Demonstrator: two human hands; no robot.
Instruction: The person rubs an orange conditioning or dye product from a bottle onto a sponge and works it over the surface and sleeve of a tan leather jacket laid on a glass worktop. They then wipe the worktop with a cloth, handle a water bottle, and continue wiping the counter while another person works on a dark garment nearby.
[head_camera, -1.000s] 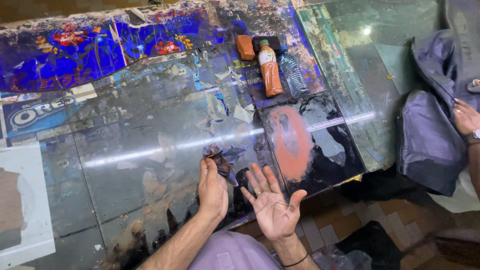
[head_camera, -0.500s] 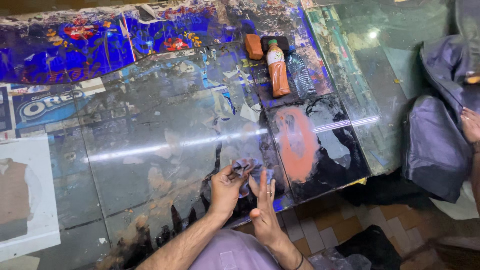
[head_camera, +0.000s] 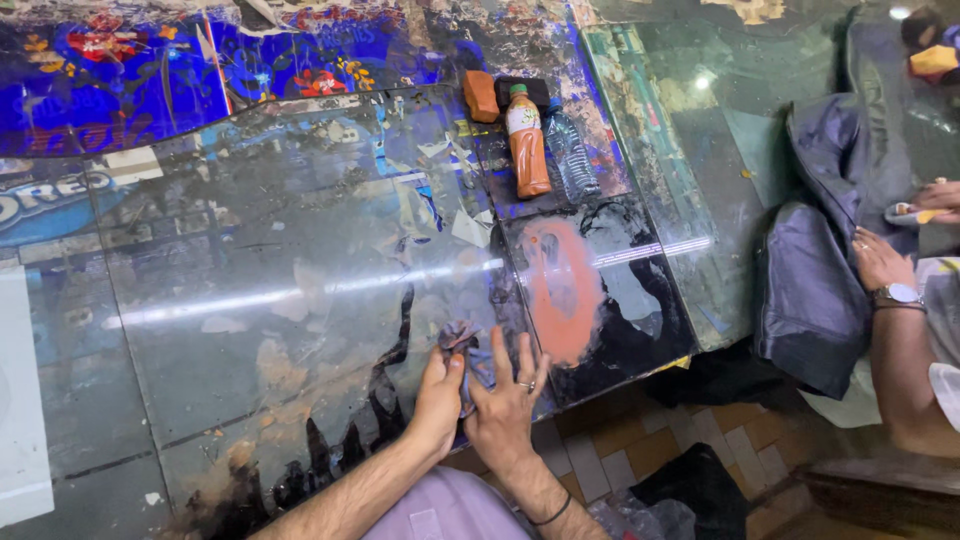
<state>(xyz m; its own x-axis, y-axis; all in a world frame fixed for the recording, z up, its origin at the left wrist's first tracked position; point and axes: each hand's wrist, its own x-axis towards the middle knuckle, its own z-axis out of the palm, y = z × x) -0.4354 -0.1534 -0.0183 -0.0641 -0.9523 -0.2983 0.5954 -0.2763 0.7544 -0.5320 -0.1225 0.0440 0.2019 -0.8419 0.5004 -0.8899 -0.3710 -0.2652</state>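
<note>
Small crumpled cloth (head_camera: 462, 340) on glass sheet (head_camera: 280, 290), near-edge side of orange patch (head_camera: 562, 290). Left hand (head_camera: 437, 395) pinching it, fingers closed. Right hand (head_camera: 505, 395) flat, fingers spread, touching cloth's right side. Long axis unclear.

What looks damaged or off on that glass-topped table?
The printed sheets under the glass top are torn and flaking, with pale scraps scattered mid-table. An orange smear spreads over the dark panel right of both hands. The left hand and right hand press a small crumpled cloth onto the glass beside it.
</note>
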